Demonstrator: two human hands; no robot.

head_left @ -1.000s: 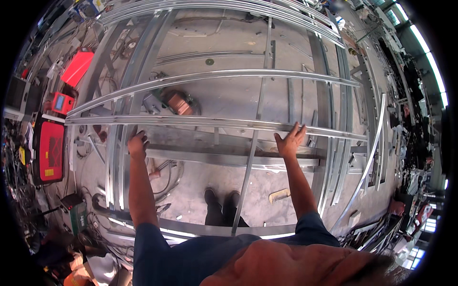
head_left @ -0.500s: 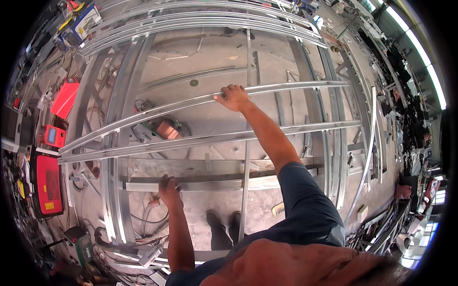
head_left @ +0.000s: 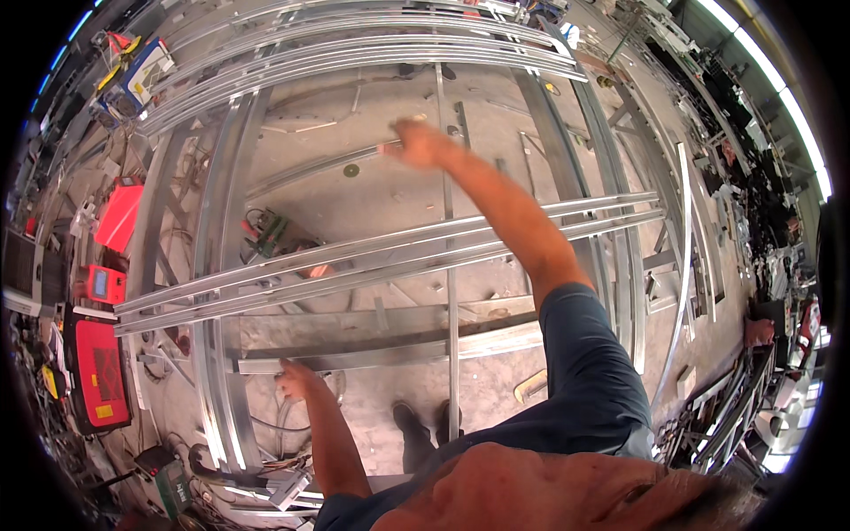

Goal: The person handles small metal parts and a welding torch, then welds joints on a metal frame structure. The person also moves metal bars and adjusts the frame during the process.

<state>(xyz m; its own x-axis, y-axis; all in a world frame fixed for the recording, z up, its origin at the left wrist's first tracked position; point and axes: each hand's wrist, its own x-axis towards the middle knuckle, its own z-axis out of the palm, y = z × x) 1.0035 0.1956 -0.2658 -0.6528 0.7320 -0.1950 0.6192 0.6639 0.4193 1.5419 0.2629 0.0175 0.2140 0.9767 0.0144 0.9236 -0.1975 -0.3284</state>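
Two long, shiny metal rails lie across a steel frame, a farther rail (head_left: 367, 244) and a nearer rail (head_left: 372, 274), close together and converging toward the left. My right hand (head_left: 421, 144) is stretched out beyond them, blurred by motion. Its thumb and fingers look apart and nothing shows in them. Nearest to me, a lower metal crossbar (head_left: 390, 354) spans the frame. My left hand (head_left: 301, 380) is at this crossbar's near edge by its left end, apparently touching it. How far its fingers are closed is hard to make out.
Lengthwise beams (head_left: 235, 177) run along the left, more beams (head_left: 567, 159) along the right. Several rails (head_left: 372, 55) lie across the far end. Red machines (head_left: 102, 372) stand at left. A green tool (head_left: 266, 234), offcuts and cables lie on the floor below.
The farther rail has come toward me, close to the nearer one. My right hand has let go of it and moved farther away. My left hand has shifted left along the crossbar.
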